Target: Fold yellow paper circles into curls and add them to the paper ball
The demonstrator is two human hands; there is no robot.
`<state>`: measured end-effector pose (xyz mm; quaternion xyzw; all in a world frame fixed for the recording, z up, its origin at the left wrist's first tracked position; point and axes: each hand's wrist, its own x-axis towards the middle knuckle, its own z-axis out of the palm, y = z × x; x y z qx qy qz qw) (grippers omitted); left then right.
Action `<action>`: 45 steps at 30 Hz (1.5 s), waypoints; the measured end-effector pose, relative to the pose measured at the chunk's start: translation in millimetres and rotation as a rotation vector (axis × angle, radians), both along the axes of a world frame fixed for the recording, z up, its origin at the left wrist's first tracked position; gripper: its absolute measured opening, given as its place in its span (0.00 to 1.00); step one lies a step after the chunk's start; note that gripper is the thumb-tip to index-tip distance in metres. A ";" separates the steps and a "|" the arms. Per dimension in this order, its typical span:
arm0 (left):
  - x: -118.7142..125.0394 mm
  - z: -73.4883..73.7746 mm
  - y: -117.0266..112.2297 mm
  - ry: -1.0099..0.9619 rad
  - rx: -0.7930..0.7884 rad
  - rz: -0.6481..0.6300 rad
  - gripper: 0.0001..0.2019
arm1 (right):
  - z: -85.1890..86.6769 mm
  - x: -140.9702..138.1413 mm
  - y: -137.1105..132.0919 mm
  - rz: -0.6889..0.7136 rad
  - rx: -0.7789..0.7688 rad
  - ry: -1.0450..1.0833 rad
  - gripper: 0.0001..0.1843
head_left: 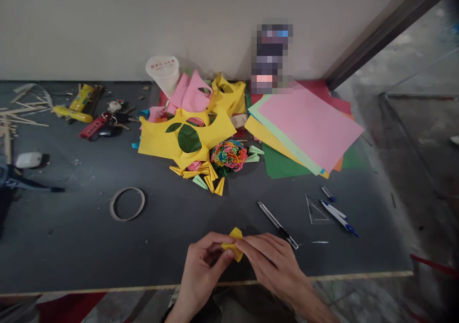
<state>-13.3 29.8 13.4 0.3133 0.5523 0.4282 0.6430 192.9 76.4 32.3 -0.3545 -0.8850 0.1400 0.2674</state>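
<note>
Near the table's front edge, a small folded piece of yellow paper (236,236) is held between both hands. My left hand (205,261) pinches its left side between thumb and fingers. On the other side, the fingers of my right hand (270,261) press on the paper, partly covering it. A utility knife (276,223) lies just beyond the right hand. Several small folded yellow and green paper pieces (210,182) lie farther back, beside a ball of multicoloured curled paper (229,156).
Cut yellow paper (154,136), a lidded cup (165,74) and a stack of coloured sheets (311,122) line the back. A compass (339,217) and set square (315,213) lie right; a tape roll (127,204), keys (118,119) and wooden sticks (25,110) lie left.
</note>
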 end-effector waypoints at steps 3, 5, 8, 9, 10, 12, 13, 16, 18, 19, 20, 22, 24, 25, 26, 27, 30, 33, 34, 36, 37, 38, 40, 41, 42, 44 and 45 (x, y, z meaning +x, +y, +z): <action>0.9 2.8 0.5 0.059 -0.017 0.017 0.07 | -1.9 0.9 -0.1 0.014 -0.027 -0.006 0.18; -0.6 6.6 2.3 0.115 -0.028 0.004 0.07 | -1.7 2.0 1.2 0.053 -0.003 -0.028 0.18; -3.6 11.3 5.5 0.147 -0.047 -0.015 0.08 | 1.9 3.5 3.9 0.103 0.085 -0.098 0.17; -4.5 12.1 6.2 0.139 -0.060 -0.020 0.09 | 3.6 3.7 4.7 0.118 0.127 -0.117 0.17; -5.2 12.3 6.6 0.120 -0.077 -0.022 0.11 | 5.1 3.9 5.4 0.133 0.172 -0.133 0.18; -6.3 11.2 6.6 0.063 -0.111 -0.017 0.13 | 7.2 4.3 6.2 0.155 0.258 -0.167 0.22; -6.7 10.2 6.3 0.035 -0.126 -0.013 0.14 | 7.6 4.6 6.4 0.165 0.293 -0.183 0.23; -8.1 6.9 5.0 -0.008 -0.162 -0.006 0.15 | 6.7 5.9 6.3 0.154 0.354 -0.209 0.22; -9.0 5.7 4.5 -0.009 -0.177 -0.012 0.15 | 5.8 7.1 6.2 0.148 0.375 -0.193 0.22; -9.4 5.5 4.3 -0.006 -0.180 -0.019 0.15 | 5.6 7.8 6.2 0.149 0.384 -0.184 0.23; -9.7 5.6 4.1 -0.001 -0.177 -0.026 0.16 | 5.4 8.7 6.2 0.150 0.387 -0.183 0.24; -10.3 5.9 2.9 0.021 -0.155 -0.037 0.16 | 5.0 11.3 6.3 0.147 0.388 -0.185 0.24; -11.2 5.4 0.4 0.079 -0.116 -0.007 0.16 | 3.3 15.6 6.6 0.116 0.373 -0.190 0.21; -11.8 4.5 -1.4 0.118 -0.100 0.028 0.16 | 1.8 18.2 6.8 0.088 0.367 -0.177 0.19; -12.3 3.2 -3.2 0.154 -0.090 0.072 0.15 | -0.1 21.1 6.9 0.049 0.360 -0.153 0.17; -12.6 1.7 -4.9 0.168 -0.087 0.123 0.14 | -2.2 23.9 6.9 0.000 0.354 -0.122 0.16; -11.9 -1.1 -6.3 0.017 -0.130 0.283 0.13 | -6.8 29.2 6.5 -0.180 0.326 0.015 0.17; -9.0 2.9 0.6 -0.197 -0.202 0.338 0.17 | -5.5 27.2 5.5 -0.268 0.215 0.154 0.21; -7.9 5.3 3.8 -0.258 -0.229 0.327 0.18 | -3.8 25.2 4.9 -0.267 0.177 0.187 0.21; -6.0 9.7 8.6 -0.402 -0.269 0.296 0.18 | 0.0 20.4 3.4 -0.237 0.134 0.232 0.22; -5.2 11.0 9.4 -0.456 -0.262 0.279 0.18 | 1.7 18.0 2.3 -0.224 0.116 0.249 0.22; -4.5 11.5 9.0 -0.477 -0.234 0.259 0.18 | 3.2 15.9 1.1 -0.219 0.093 0.262 0.23; -3.2 9.9 5.0 -0.375 -0.122 0.230 0.18 | 5.2 12.4 -1.5 -0.225 0.025 0.284 0.25; -2.8 8.4 2.2 -0.255 -0.045 0.227 0.16 | 5.8 11.0 -2.7 -0.236 -0.016 0.292 0.25; -2.7 6.6 -0.5 -0.100 0.056 0.232 0.11 | 6.5 9.9 -3.8 -0.247 -0.059 0.297 0.25; -4.1 3.4 -3.6 0.262 0.337 0.236 0.06 | 7.8 8.0 -5.2 -0.233 -0.148 0.302 0.23; -5.6 2.3 -3.7 0.430 0.497 0.219 0.09 | 8.4 7.1 -5.5 -0.212 -0.190 0.313 0.22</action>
